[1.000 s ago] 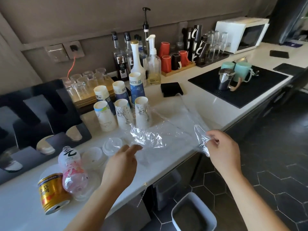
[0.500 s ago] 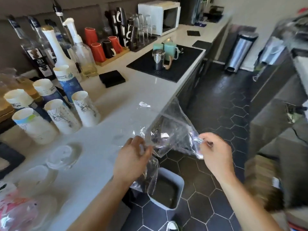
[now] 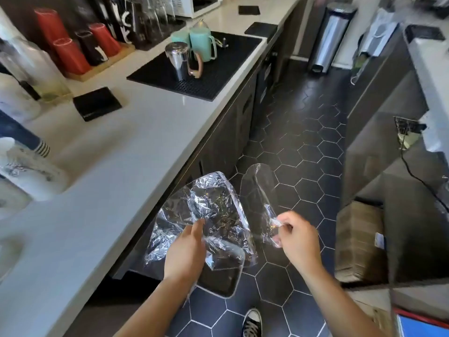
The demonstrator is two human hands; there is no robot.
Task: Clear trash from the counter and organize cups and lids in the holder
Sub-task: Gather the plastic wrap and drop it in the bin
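both hands are on the plastic wrap (image 3: 211, 205) at 6 o'clock, just off the counter (image 3: 109, 190). left hand (image 3: 184, 249) clutches the crumpled bit, right hand (image 3: 298, 237) pinches the clear tail. i'd ball it tight before dropping it in the bin (image 3: 237, 278) underneath.

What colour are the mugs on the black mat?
The mugs are mint green; head view shows it.

White counter (image 3: 136, 152): black mat (image 3: 218, 76), small black pad (image 3: 97, 103), wooden tray (image 3: 102, 65).
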